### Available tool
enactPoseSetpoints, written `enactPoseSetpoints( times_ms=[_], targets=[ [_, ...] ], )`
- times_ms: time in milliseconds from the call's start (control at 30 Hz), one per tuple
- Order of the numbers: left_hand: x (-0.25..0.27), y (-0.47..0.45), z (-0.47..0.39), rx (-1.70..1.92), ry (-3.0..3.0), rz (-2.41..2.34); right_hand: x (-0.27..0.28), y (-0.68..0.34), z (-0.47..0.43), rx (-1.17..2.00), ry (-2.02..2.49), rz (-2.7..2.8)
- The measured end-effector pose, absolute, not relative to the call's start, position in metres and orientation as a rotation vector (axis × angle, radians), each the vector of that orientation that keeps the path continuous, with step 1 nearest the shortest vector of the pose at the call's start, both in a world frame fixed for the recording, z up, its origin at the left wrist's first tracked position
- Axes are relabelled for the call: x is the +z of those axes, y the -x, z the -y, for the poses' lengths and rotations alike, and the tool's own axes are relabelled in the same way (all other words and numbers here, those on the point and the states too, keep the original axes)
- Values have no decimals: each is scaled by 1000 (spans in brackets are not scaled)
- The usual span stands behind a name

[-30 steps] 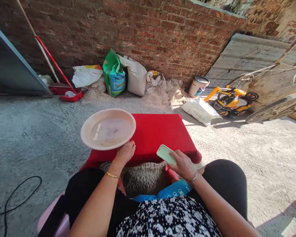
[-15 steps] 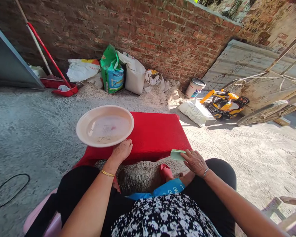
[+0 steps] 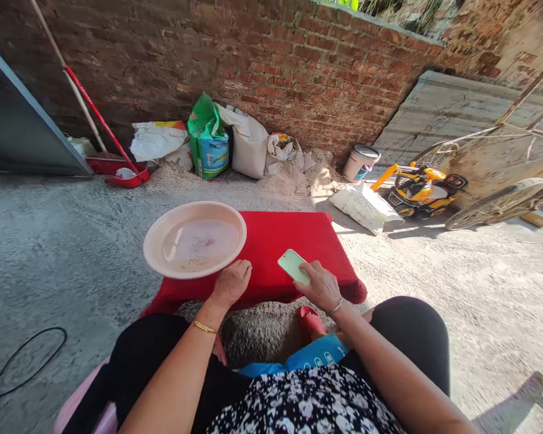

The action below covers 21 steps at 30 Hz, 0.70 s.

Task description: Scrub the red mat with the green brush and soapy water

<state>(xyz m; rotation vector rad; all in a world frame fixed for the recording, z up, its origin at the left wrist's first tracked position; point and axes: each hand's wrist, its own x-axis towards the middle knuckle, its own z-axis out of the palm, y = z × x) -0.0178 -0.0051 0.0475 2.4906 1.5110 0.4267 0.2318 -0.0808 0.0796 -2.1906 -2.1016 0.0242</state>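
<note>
A red cloth (image 3: 276, 232) covers a low, bench-like surface in front of me, its near edge hanging down. My right hand (image 3: 321, 287) is closed around one end of a pale green scrub brush (image 3: 292, 264), whose flat back faces up over the cloth; its bristles are hidden beneath. Just right of the basin, my left hand (image 3: 232, 282) is closed on the cloth near its front edge, fingers curled. A pale pink basin (image 3: 152, 250) holding cloudy water stands on the left part of the cloth.
Sacks (image 3: 248, 150), a bucket (image 3: 361, 163) and a red dustpan (image 3: 131, 178) stand along the brick wall. Farther right are a yellow toy excavator (image 3: 423, 191) and a wheeled cart (image 3: 502, 205). A black cable (image 3: 27, 355) lies on the floor at left.
My right hand has carried the scrub brush leftward from the cloth's near right edge to over the cloth. My left hand stays by the basin. The view has shifted slightly.
</note>
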Motion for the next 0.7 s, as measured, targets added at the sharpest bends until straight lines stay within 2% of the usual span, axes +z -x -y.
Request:
enactPoseSetpoints(
  times_ms=[100, 200, 400, 533, 600, 700],
  targets=[
    [47, 17, 8, 572, -2583, -1434, 74, -180, 47, 177, 2111, 2141],
    [45, 18, 8, 604, -2635, -1398, 70, -176, 34, 266, 2113, 2158],
    [44, 14, 9, 523, -2695, -1377, 66, -304, 78, 260, 2596, 1562],
    [44, 12, 9, 514, -2690, -1362, 74, -387, 118, 121, 2851, 1089],
    [42, 12, 7, 520, -2689, -1361, 75, -392, 127, 53, 2851, 1029],
    [40, 11, 4, 500, -2705, -1366, 71, -354, 125, 36, 2657, 1305]
  ],
)
